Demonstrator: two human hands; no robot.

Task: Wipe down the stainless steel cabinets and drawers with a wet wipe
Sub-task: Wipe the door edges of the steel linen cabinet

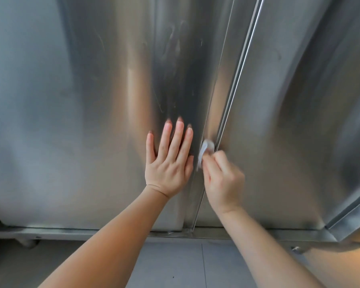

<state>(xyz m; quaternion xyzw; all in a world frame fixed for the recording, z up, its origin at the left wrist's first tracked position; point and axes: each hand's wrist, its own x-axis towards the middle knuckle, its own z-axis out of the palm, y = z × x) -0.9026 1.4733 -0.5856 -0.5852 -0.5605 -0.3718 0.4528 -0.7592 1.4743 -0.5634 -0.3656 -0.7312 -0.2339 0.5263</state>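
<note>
Pinching a bunched wet wipe at centre frame, the right hand presses it against the door seam, which runs up toward the upper right. The left hand lies flat, fingers straight, on the left cabinet door, just beside the wipe.

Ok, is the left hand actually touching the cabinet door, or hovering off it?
Touching. The head view shows the left hand laid flat on the left cabinet door, straight fingers meeting their own reflections at the tips.
</note>
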